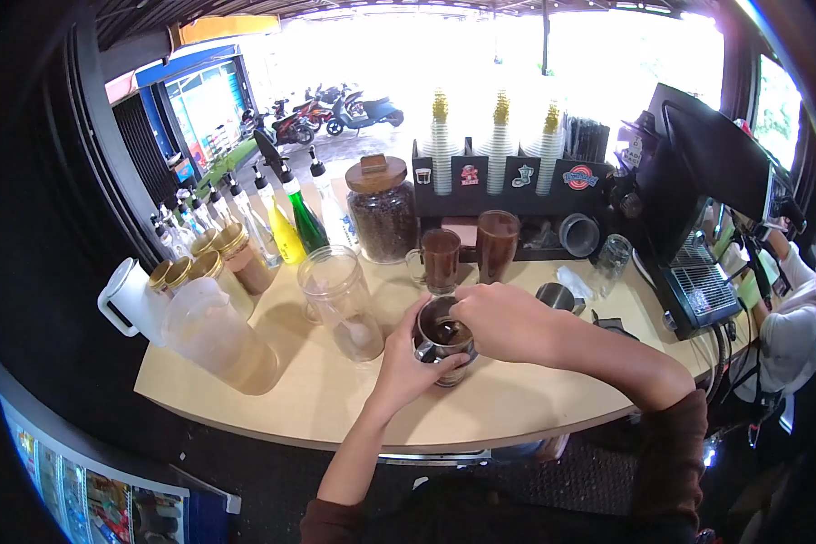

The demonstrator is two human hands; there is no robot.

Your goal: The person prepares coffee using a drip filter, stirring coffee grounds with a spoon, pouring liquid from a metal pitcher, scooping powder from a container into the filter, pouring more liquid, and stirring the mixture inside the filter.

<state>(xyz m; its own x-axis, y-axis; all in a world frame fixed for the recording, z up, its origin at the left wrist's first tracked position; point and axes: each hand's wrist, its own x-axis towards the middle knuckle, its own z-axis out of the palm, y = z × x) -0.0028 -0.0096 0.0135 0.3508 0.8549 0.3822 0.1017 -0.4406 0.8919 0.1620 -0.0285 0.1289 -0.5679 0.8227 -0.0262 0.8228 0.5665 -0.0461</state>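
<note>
Right sleeve lay nearest. Left hand, half-curled, held metal-looking cup nearer than lidded jar, apparently steadying it; right hand was fisted at rim, hold unclear.

Room along counter front; drinks (two) block far side.
</note>
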